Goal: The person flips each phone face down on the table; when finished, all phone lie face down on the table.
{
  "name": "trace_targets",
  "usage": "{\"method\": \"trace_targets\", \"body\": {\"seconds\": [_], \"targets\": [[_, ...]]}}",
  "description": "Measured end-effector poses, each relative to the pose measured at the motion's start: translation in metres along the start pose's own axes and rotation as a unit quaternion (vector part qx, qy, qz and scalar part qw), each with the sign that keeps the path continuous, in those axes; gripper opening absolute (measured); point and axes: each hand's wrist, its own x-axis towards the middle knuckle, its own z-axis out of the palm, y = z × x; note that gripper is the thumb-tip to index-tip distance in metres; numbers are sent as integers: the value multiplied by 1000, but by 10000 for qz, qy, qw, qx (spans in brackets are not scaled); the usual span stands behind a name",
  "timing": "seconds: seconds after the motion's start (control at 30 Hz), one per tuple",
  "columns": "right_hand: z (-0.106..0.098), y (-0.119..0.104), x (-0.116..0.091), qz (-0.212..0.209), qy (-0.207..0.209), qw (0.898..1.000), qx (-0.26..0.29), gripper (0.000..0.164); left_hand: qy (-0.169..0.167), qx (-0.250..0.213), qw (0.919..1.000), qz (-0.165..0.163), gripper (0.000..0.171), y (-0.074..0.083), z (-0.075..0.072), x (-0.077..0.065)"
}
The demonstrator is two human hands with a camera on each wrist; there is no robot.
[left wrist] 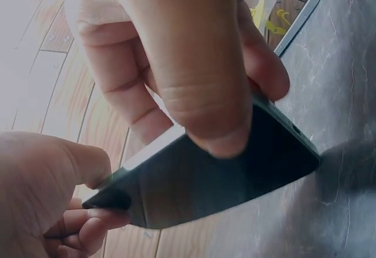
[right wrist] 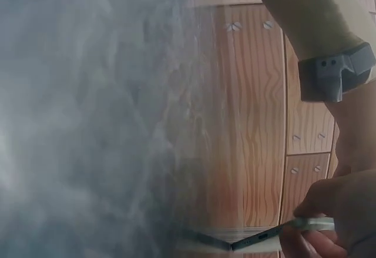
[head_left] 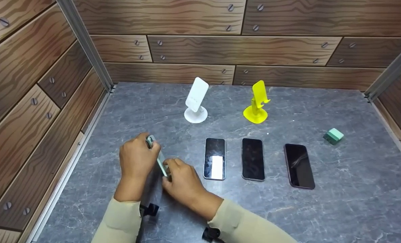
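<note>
Beige sleeves (head_left: 254, 224) right up front, left hand (head_left: 137, 158) and right hand (head_left: 184, 180) both got fingers pinched on a green-edged phone (head_left: 161, 162), tilted, left of three phones (head_left: 253, 159) lying on the desk (head_left: 359, 206).

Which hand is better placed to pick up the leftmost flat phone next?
Probably the right hand: it is nearer the leftmost flat phone. Both hands pinch the held phone, so the right would have to let go first, leaving that one with the left hand.
</note>
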Motion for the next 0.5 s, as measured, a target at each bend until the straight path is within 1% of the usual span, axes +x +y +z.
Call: {"method": "trace_targets", "body": {"seconds": [0.17, 0.23, 0.3, 0.4, 0.5], "targets": [[-3, 2, -1, 164, -389, 9989, 222, 35, -85, -132, 9999, -6, 31, -3, 0, -1], [-5, 4, -1, 245, -604, 9970, 417, 38, -104, -158, 9998, 28, 30, -6, 0, -1], [-7, 6, 0, 369, -844, 9939, 601, 43, -191, -193, 9996, 45, 30, -8, 0, 0], [-8, 11, 3, 596, -1123, 9893, 709, 57, -410, -238, 9989, 0, 33, -11, 0, 1], [-7, 15, 6, 804, -1325, 9862, 583, 69, -613, -246, 9978, -66, 37, -14, 1, 4]]}}
